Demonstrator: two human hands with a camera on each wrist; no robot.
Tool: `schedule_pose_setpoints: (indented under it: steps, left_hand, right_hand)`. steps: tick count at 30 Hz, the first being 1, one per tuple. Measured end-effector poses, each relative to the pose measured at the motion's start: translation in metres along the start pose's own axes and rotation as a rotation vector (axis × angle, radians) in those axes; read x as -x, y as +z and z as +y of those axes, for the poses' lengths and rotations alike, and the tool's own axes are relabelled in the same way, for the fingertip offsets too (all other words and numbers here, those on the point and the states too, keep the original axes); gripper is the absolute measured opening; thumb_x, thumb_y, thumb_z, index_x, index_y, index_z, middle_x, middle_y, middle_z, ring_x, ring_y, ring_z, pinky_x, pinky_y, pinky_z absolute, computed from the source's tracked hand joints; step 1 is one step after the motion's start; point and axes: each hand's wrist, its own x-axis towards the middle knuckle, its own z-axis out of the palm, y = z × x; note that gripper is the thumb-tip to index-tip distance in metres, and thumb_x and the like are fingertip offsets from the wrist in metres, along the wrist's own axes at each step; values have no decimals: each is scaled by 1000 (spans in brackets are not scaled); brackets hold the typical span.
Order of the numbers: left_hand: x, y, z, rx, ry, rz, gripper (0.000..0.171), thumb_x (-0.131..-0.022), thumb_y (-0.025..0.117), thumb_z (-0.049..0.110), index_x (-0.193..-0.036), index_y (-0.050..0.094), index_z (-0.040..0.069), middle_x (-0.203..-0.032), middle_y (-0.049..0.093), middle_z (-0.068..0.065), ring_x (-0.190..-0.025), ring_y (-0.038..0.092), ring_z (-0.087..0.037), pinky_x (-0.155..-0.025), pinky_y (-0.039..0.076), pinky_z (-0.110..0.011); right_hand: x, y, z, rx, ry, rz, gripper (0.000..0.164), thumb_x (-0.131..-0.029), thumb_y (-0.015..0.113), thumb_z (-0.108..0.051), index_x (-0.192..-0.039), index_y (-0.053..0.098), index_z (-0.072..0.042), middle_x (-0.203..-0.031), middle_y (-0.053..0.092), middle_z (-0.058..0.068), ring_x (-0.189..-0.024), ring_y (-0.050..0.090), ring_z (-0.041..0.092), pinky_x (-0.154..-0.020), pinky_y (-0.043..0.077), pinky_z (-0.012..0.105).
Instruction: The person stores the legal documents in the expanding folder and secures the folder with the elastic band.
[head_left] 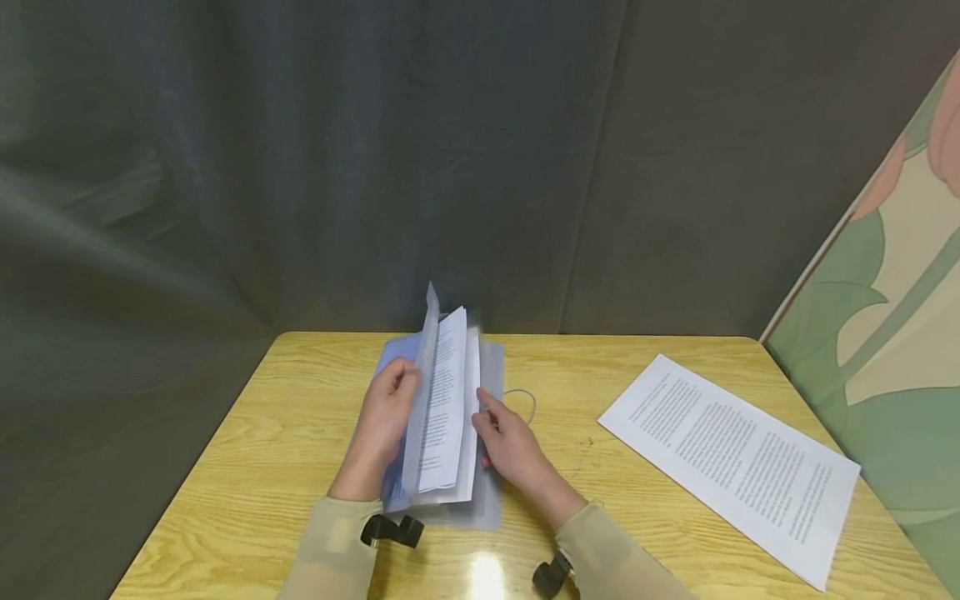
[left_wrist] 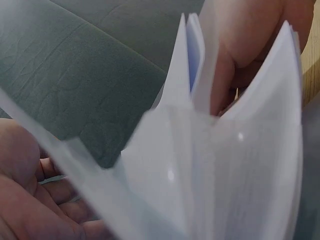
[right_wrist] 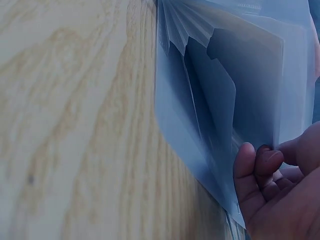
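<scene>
A translucent expanding file folder (head_left: 491, 492) stands partly fanned open on the table, its pleated pockets showing in the right wrist view. My left hand (head_left: 382, 412) holds the raised translucent panel (head_left: 422, 400) on the folder's left side, fingers curled at its edge. Printed sheets (head_left: 447, 367) sit upright inside, their ends spread apart in the left wrist view. On the other side, my right hand (head_left: 513, 446) pinches the edge of a pocket divider (right_wrist: 255, 85) between thumb and fingers. A blue panel (head_left: 397, 346) lies at the folder's left.
A stack of printed paper (head_left: 731, 462) lies at an angle on the right of the wooden table (head_left: 270, 442). From the folder's right side loops a thin elastic cord (head_left: 534, 404). Dark curtain (head_left: 450, 167) hangs behind; a floral-patterned panel (head_left: 900, 358) borders the right.
</scene>
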Motion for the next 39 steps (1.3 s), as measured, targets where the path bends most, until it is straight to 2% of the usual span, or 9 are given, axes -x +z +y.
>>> schedule_pose_setpoints:
  steps: [5,12,15,20,24,27,32,39]
  left_hand:
    - [0,0,0,-11,-4,4,22,-110,54,13,-89,56,7,-79,45,-4,-71,43,-20,-60,33,-29]
    - [0,-1,-1,-30,-12,2,22,-111,52,14,-90,56,7,-81,44,-5,-73,43,-20,-62,33,-30]
    - [0,-1,-1,-36,-12,-1,22,-111,52,15,-91,55,7,-82,44,-6,-73,43,-20,-62,33,-30]
    - [0,-1,-1,-40,-4,-1,22,-111,53,15,-90,55,8,-82,44,-7,-74,43,-21,-63,33,-30]
    - [0,-1,-1,-40,-4,-2,23,-111,53,16,-90,54,8,-83,43,-7,-74,43,-22,-63,33,-30]
    - [0,-1,-1,-42,-8,-1,22,-111,53,16,-90,54,8,-83,43,-7,-74,43,-22,-64,33,-30]
    - [0,-2,0,-40,-11,0,23,-111,52,16,-90,54,7,-82,43,-7,-74,43,-22,-63,33,-30]
    - [2,-1,3,-24,-16,-16,22,-111,51,15,-91,56,6,-81,46,-6,-71,43,-20,-61,33,-29]
  right_hand:
    - [2,-9,0,16,-25,24,56,-116,57,-26,-169,43,-13,-109,63,5,-64,64,21,-62,54,33]
    - [3,-33,4,119,-94,114,57,-114,63,-25,-167,46,-9,-111,67,3,-70,62,15,-63,52,31]
    - [5,-46,7,203,-122,155,59,-114,64,-27,-167,46,-8,-113,69,0,-84,64,15,-71,52,33]
    - [10,-72,13,322,-180,196,66,-113,65,-32,-168,41,-4,-126,69,6,-112,67,27,-95,56,48]
    - [16,-94,18,391,-206,213,72,-113,65,-37,-170,37,-2,-145,65,16,-136,57,41,-108,49,62]
    - [18,-109,24,434,-219,224,75,-113,65,-39,-171,34,-2,-155,59,19,-147,47,46,-113,43,67]
    - [23,-130,30,470,-218,225,78,-113,64,-42,-172,31,-3,-165,49,21,-153,38,48,-117,37,69]
    - [30,-159,36,527,-201,211,83,-112,65,-44,-173,27,-1,-170,35,32,-156,29,56,-120,28,74]
